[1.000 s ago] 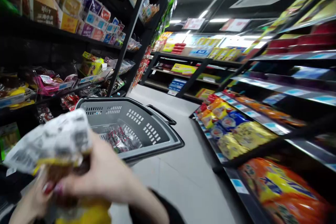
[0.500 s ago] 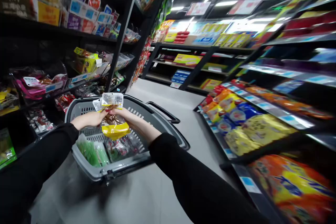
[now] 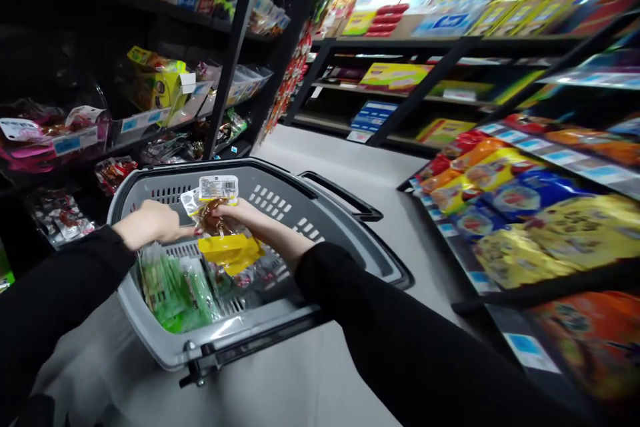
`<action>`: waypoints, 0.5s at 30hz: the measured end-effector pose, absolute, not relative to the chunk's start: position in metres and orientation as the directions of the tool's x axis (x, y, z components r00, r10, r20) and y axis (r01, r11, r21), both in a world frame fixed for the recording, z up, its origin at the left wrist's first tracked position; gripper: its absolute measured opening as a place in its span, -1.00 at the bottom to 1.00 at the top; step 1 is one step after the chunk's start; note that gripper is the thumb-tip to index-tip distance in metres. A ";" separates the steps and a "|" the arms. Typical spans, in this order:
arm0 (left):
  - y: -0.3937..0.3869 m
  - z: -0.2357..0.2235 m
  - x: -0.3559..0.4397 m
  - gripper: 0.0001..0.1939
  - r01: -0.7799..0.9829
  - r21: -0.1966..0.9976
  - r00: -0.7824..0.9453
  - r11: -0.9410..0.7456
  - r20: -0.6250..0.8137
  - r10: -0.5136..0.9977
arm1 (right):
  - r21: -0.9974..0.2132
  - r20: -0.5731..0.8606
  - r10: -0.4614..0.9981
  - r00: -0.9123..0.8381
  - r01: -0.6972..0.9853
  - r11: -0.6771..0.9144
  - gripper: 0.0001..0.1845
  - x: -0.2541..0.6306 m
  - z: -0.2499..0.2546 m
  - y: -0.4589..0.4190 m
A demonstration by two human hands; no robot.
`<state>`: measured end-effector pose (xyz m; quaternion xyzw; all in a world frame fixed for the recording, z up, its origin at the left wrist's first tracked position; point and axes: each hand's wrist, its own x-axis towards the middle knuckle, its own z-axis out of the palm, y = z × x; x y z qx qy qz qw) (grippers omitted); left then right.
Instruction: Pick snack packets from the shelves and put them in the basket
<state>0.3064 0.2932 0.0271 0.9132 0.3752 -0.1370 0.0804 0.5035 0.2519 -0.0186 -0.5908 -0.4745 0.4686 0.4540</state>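
Observation:
In my right hand is a plastic snack packet with brown contents, a yellow lower part and white labels with a barcode at its top. That hand is closed on the packet's upper part, above the basket. My left hand is just left of the packet, its index finger stretched toward the packet's edge and its other fingers curled; it appears to hold nothing. Below both hands is a grey shopping basket with a black handle. Green clear-wrapped packets lie inside it, beside shiny packets partly hidden by the held one.
Dark shelves on the left carry bins of packaged snacks and a yellow box. Slanted shelves on the right hold yellow bags and blue bags. Boxed goods stand on the back shelves. Pale floor runs between them.
Both hands were on the snack packet; my left hand has come off to the left, with its index finger out. My right hand still holds it. The view has shifted closer over the basket.

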 end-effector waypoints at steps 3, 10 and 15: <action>0.272 0.033 0.253 -0.45 0.553 0.000 0.814 -0.833 -0.211 0.541 | -0.969 -0.146 0.981 0.130 0.180 -0.168 -0.73 0.517 -0.017 0.244; 0.231 -0.018 0.192 -0.53 0.210 0.036 0.892 -0.977 0.402 0.206 | -0.931 -0.136 0.982 0.133 0.322 -0.172 -0.68 0.523 -0.019 0.228; 0.157 -0.037 0.198 -0.51 0.253 0.048 0.708 -0.966 0.671 0.219 | -0.851 -0.154 0.985 0.079 0.496 -0.173 -0.72 0.508 -0.023 0.222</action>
